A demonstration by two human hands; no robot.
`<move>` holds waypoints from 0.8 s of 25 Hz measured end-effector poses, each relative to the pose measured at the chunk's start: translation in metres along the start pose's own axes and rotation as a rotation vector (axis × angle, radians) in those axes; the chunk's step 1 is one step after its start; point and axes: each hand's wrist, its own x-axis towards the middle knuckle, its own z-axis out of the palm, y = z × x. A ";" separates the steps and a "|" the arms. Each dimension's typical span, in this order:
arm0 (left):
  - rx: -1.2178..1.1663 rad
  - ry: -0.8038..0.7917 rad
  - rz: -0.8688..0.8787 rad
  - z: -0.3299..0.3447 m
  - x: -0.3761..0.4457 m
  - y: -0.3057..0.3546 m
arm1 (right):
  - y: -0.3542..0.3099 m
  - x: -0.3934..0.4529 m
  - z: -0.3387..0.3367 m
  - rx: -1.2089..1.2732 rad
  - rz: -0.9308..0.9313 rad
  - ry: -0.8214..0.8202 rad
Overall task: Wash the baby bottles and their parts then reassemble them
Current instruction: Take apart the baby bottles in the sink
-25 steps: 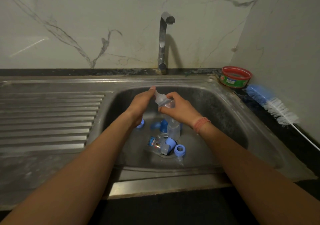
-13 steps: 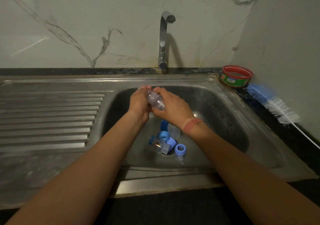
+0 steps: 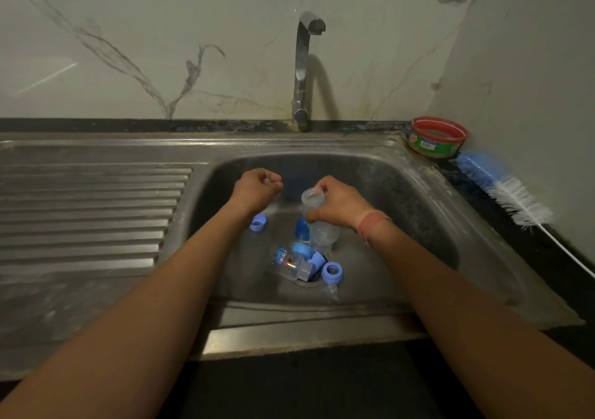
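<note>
Over the steel sink (image 3: 402, 193), my right hand (image 3: 341, 207) grips a clear baby bottle (image 3: 322, 228) by its neck, with the open mouth tilted up to the left. My left hand (image 3: 257, 188) is a curled fist apart from the bottle, and a small clear teat (image 3: 268, 180) barely shows between its fingers. On the sink floor lie a second bottle with a printed picture (image 3: 289, 264), a blue ring (image 3: 257, 223), a blue cap (image 3: 301, 227), a blue collar (image 3: 332, 272) and a loose clear teat (image 3: 332, 291).
The tap (image 3: 302, 64) stands behind the basin, with no water running. A ribbed draining board (image 3: 90, 212) lies to the left. On the right counter sit a red and green tub (image 3: 438, 137) and a blue and white bottle brush (image 3: 505, 193).
Both hands were together on the bottle's top. Now they have parted: my left hand has come away to the left with the teat, and the bottle's mouth is bare.
</note>
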 end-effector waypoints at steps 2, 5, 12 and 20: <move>0.159 -0.047 0.012 0.000 -0.003 0.000 | 0.006 0.004 0.000 -0.033 0.040 -0.020; 0.376 -0.157 0.017 0.002 -0.006 0.001 | 0.010 0.008 0.001 -0.008 0.064 -0.022; 0.615 -0.297 0.012 0.003 -0.006 -0.003 | 0.012 0.009 0.010 0.127 0.088 -0.241; 0.761 -0.598 0.139 0.016 -0.016 0.000 | 0.016 0.009 0.005 -0.416 -0.027 -0.316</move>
